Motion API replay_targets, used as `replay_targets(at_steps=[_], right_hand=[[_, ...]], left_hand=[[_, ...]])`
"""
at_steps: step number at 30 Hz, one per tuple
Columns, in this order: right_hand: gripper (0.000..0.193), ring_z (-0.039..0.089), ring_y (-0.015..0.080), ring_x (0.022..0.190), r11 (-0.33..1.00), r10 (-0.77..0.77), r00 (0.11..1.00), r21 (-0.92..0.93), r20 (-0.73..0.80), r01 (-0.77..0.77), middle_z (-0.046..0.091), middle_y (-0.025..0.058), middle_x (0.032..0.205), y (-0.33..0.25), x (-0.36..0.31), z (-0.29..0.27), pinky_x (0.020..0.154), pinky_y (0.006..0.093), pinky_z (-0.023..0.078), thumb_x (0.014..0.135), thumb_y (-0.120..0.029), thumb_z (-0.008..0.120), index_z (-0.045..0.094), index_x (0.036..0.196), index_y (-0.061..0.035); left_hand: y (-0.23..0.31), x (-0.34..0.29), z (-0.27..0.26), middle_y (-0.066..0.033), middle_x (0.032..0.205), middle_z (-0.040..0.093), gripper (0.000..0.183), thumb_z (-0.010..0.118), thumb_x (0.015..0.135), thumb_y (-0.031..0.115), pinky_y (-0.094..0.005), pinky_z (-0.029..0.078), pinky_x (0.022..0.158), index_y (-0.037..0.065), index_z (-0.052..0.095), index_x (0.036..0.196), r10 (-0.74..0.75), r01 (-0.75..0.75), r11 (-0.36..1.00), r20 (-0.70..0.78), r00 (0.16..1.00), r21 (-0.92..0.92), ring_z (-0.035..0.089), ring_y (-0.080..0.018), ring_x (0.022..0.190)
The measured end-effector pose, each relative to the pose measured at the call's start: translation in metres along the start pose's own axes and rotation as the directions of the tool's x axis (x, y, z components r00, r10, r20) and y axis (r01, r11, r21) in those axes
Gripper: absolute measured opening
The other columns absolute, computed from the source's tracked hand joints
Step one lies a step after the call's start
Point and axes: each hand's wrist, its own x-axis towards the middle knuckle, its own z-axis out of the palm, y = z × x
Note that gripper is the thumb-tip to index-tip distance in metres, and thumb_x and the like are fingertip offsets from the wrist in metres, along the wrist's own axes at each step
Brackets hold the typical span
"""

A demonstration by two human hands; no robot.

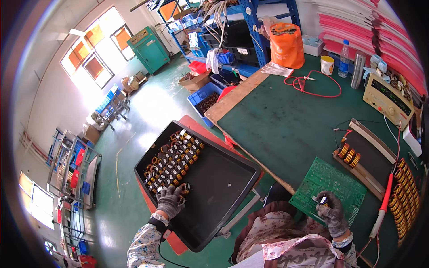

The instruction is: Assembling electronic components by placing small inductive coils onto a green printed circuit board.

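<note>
My left hand [169, 201], in a grey glove, rests over the near end of the coil rows in a black tray [223, 178]. Its fingers are apart, and one touches or nearly touches a copper-wound ring coil [186, 187] at the edge of the group. Several more ring coils [172, 161] with white tops stand packed in the tray. Over a green circuit board [330, 181], my gloved right hand [334, 215] pinches a small dark part with a white top [323, 201]. The fingers hide most of that part.
Ring coils [348, 155] sit on a wooden-edged rack, with rows of coils [404, 196] beside a red test probe [387, 192]. A bench meter [389, 99], steel flask [358, 70], bottle [343, 59], mug [327, 65] and orange bag [286, 47] line the green bench [268, 114].
</note>
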Motion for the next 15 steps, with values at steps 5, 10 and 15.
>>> replay_targets(at_steps=[5, 10, 15], right_hand=[[0.031, 0.05, 0.006, 0.069, 1.0, -0.015, 0.999, -0.004, -0.028, 0.015, 0.054, 0.0005, 0.089, -0.007, -0.004, -0.003, 0.061, 0.0197, 0.044, 0.076, -0.006, 0.063, 0.055, 0.106, -0.0034], [0.029, 0.05, 0.007, 0.066, 0.996, -0.035, 0.997, -0.081, -0.067, 0.03, 0.053, 0.0005, 0.086, -0.009, -0.002, 0.004, 0.059, 0.0206, 0.043, 0.076, -0.008, 0.062, 0.056, 0.104, -0.0032], [0.028, 0.05, 0.007, 0.066, 0.998, -0.016, 0.999, -0.057, -0.05, 0.013, 0.053, -0.0004, 0.08, -0.01, -0.012, -0.003, 0.058, 0.0203, 0.041, 0.076, -0.012, 0.063, 0.057, 0.102, -0.0039]], left_hand=[[0.0, -0.011, 0.015, -0.0116, 0.124, 0.047, 0.083, 0.071, 0.067, 0.04, -0.0472, 0.035, 0.094, 0.013, 0.035, 0.137, 0.003, -0.013, 0.994, 0.086, 0.996, 0.109, 0.041, -0.0352, 0.112], [0.002, -0.003, 0.01, -0.0155, 0.129, 0.044, 0.087, 0.071, 0.071, 0.036, -0.0458, 0.037, 0.097, 0.012, 0.026, 0.141, 0.013, -0.008, 0.999, 0.14, 0.99, -0.034, 0.042, -0.0343, 0.118], [0.001, 0.006, 0.012, -0.0183, 0.125, 0.046, 0.083, 0.071, 0.07, 0.027, -0.0439, 0.037, 0.098, 0.012, 0.029, 0.139, -0.019, 0.047, 0.988, 0.186, 0.982, -0.147, 0.044, -0.0381, 0.114]])
